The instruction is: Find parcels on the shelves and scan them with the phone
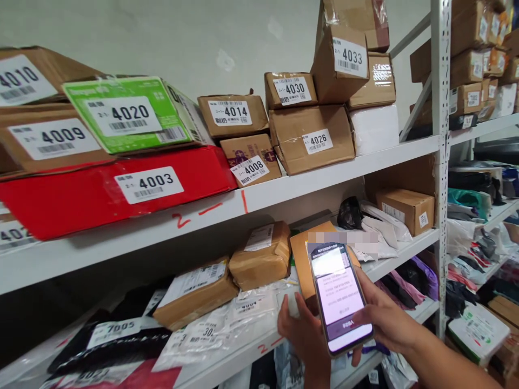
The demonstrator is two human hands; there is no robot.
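My right hand [383, 313] is closed around a smartphone [343, 292], with the thumb over the lower part of its lit screen. The screen shows a pale panel with several lines of text. Behind and left of the phone, my left hand [300, 329] has its fingers bent upward at the lower end of a tilted orange-brown parcel [302, 259] and grips it. The phone covers much of that parcel and part of the left hand. Left of the hands, a taped brown box [259, 259] and a flatter brown parcel [198, 294] lie on the middle shelf.
The upper white shelf [292, 189] bears several labelled boxes, among them a red box [89, 200] and a green box [130, 116]. Plastic mailers [251, 308] and a black bag [109, 335] lie below. A perforated upright [441, 178] stands at right, before more laden shelves.
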